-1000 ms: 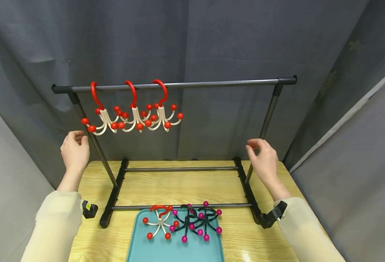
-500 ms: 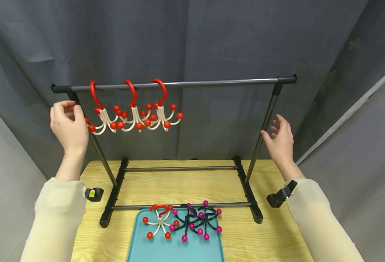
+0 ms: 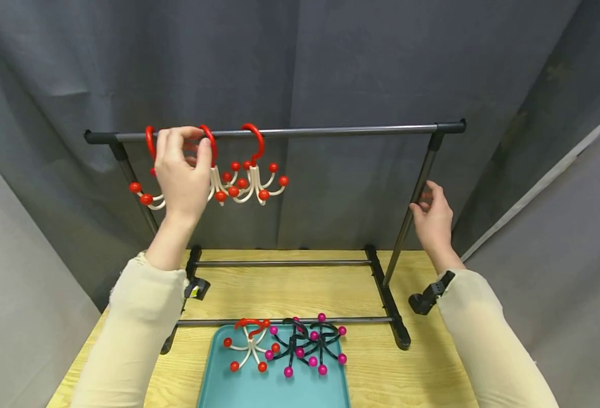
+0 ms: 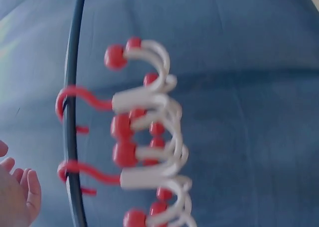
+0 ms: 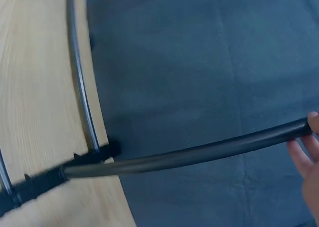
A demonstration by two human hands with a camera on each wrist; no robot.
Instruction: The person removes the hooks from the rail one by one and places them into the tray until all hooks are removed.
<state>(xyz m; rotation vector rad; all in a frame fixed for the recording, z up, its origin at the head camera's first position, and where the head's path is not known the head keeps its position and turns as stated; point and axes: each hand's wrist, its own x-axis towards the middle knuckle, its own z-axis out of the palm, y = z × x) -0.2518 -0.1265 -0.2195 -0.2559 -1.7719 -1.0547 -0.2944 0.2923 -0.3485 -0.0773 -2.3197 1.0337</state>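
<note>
Three white hangers with red hooks and red ball tips hang from the top rail (image 3: 350, 131) of a dark metal clothes rack. In the head view my left hand (image 3: 182, 181) is raised before the rail, covering parts of the left hanger (image 3: 149, 141) and middle hanger (image 3: 214, 184). The left wrist view puts that hand (image 4: 17, 197) beside the rail, fingers loosely bent, with nothing held. The right hanger (image 3: 253, 180) is uncovered. My right hand (image 3: 434, 221) grips the rack's right post (image 3: 399, 243), thumb and fingers on opposite sides of it, as the right wrist view confirms.
A teal tray (image 3: 279, 395) lies on the wooden table (image 3: 381, 374) at the front. On it are a white-and-red hanger (image 3: 251, 347) and two black hangers (image 3: 292, 343) with magenta balls. Grey curtains (image 3: 361, 56) enclose the back and sides.
My left hand has risen from beside the left post and crossed rightward to the hangers. My right hand has moved up and outward, then closed round the right post.
</note>
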